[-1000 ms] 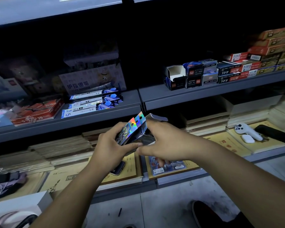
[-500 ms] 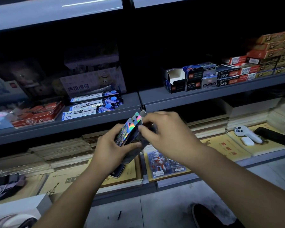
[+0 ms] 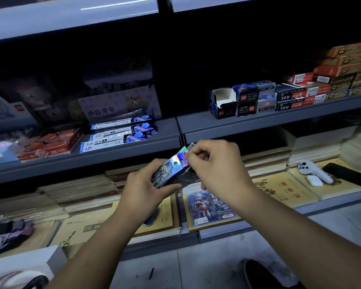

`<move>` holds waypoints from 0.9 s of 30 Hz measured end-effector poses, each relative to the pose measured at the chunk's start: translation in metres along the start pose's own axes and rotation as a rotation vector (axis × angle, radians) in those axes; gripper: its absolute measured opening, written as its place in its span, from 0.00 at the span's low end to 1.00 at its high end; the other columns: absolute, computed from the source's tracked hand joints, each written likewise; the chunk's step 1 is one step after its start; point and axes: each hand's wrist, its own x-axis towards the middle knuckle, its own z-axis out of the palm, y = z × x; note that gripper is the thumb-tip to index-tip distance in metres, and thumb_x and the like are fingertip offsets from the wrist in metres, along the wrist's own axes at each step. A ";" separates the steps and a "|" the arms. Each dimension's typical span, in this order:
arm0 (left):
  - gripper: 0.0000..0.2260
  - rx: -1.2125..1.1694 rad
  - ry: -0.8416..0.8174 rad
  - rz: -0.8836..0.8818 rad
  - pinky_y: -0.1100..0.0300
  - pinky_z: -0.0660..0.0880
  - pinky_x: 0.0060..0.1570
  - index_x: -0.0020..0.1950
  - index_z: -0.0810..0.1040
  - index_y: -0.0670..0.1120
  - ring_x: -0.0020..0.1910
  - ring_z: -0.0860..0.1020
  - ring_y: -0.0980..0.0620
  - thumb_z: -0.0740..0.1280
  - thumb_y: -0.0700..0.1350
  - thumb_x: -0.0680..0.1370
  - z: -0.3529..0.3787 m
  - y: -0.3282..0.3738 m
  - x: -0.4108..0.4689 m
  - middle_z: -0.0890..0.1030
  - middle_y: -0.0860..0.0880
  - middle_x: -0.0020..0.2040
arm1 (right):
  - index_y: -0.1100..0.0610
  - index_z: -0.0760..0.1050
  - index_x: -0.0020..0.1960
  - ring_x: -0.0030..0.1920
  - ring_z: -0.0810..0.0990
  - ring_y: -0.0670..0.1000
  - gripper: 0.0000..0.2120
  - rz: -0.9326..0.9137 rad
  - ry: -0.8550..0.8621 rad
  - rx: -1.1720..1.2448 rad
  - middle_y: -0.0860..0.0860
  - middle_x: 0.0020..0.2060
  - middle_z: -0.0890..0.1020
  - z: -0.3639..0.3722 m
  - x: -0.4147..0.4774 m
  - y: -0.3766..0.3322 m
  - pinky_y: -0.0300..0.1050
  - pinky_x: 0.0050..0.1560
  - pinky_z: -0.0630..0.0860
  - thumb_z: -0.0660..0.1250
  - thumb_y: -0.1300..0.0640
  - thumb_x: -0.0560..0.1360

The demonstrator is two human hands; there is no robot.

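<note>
Holographic pack (image 3: 169, 171) is held in the air in front of the shelves, slanted with its top end up and to the right, caught between two grips. Well to the left of the grips and higher, red pencil boxes (image 3: 50, 144) lie on the middle shelf (image 3: 133, 151). Blue-and-white pen packs (image 3: 121, 132) lie just up-left of the grips.

The left hand (image 3: 146, 190) has its grip clamped on the pack's lower end. Its thumb lies along the near edge and its fingers curl round the far side, so most of the pack sticks out above and to the right of this grip. A dark phone (image 3: 152, 217) shows just beneath that hand on the bottom shelf (image 3: 248, 226).

The right hand (image 3: 217, 170) has its grip closed on the pack's top corner, with thumb and forefinger pinching the shiny flap and the other fingers curled. Below the right grip lies a hero-print card pack (image 3: 211, 207). Up-right of the grips stands an open blue box (image 3: 223, 103). Well to the right rest a white controller (image 3: 313, 171), a white earbud case (image 3: 314, 180) and a black phone (image 3: 346, 174).
</note>
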 end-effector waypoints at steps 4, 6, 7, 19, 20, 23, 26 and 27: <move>0.25 0.062 -0.012 0.012 0.74 0.72 0.44 0.63 0.80 0.57 0.48 0.81 0.65 0.82 0.54 0.67 0.003 -0.006 0.002 0.84 0.61 0.49 | 0.54 0.83 0.41 0.29 0.80 0.49 0.09 -0.074 0.024 -0.142 0.48 0.31 0.83 0.000 0.001 0.003 0.52 0.31 0.81 0.68 0.55 0.79; 0.26 0.082 -0.011 0.014 0.73 0.73 0.45 0.63 0.80 0.56 0.48 0.81 0.64 0.82 0.54 0.67 0.004 -0.008 0.003 0.84 0.60 0.50 | 0.55 0.80 0.40 0.31 0.79 0.50 0.10 -0.108 0.027 -0.216 0.49 0.31 0.81 0.001 0.001 0.002 0.52 0.33 0.79 0.68 0.55 0.79; 0.26 0.085 -0.006 0.012 0.72 0.73 0.45 0.63 0.80 0.57 0.47 0.81 0.64 0.82 0.55 0.67 0.004 -0.009 0.003 0.84 0.61 0.49 | 0.55 0.79 0.39 0.32 0.78 0.51 0.11 -0.128 0.043 -0.240 0.49 0.31 0.80 0.000 0.001 0.001 0.51 0.34 0.78 0.67 0.56 0.80; 0.23 0.039 0.044 -0.087 0.72 0.73 0.41 0.58 0.80 0.60 0.43 0.81 0.65 0.83 0.55 0.66 -0.002 -0.009 0.003 0.83 0.66 0.43 | 0.61 0.77 0.45 0.22 0.77 0.55 0.08 0.106 0.204 0.451 0.54 0.29 0.79 -0.016 0.013 0.001 0.50 0.25 0.76 0.67 0.57 0.81; 0.23 0.020 0.050 -0.089 0.74 0.72 0.41 0.58 0.81 0.59 0.43 0.81 0.65 0.83 0.54 0.66 -0.002 -0.008 0.003 0.83 0.67 0.43 | 0.62 0.77 0.46 0.23 0.78 0.56 0.08 0.126 0.160 0.508 0.54 0.30 0.79 -0.016 0.013 0.001 0.51 0.26 0.76 0.68 0.57 0.81; 0.22 -0.012 0.051 -0.073 0.76 0.71 0.41 0.58 0.81 0.58 0.43 0.81 0.66 0.84 0.51 0.66 0.000 -0.004 0.003 0.83 0.68 0.43 | 0.62 0.78 0.46 0.26 0.78 0.61 0.08 0.134 0.014 0.549 0.58 0.32 0.80 -0.011 0.011 0.001 0.52 0.28 0.76 0.71 0.57 0.80; 0.22 -0.054 0.060 -0.102 0.74 0.73 0.41 0.57 0.82 0.59 0.42 0.82 0.64 0.84 0.51 0.66 0.000 -0.005 0.003 0.84 0.66 0.43 | 0.59 0.81 0.47 0.27 0.77 0.61 0.05 0.121 0.005 0.549 0.59 0.28 0.81 -0.010 0.011 -0.001 0.54 0.31 0.76 0.70 0.59 0.80; 0.22 -0.073 0.069 -0.119 0.72 0.74 0.41 0.56 0.82 0.59 0.42 0.82 0.63 0.84 0.50 0.66 0.000 -0.007 0.004 0.84 0.64 0.43 | 0.59 0.80 0.47 0.26 0.78 0.60 0.04 0.113 0.050 0.555 0.58 0.26 0.81 -0.012 0.013 -0.001 0.53 0.32 0.77 0.69 0.60 0.80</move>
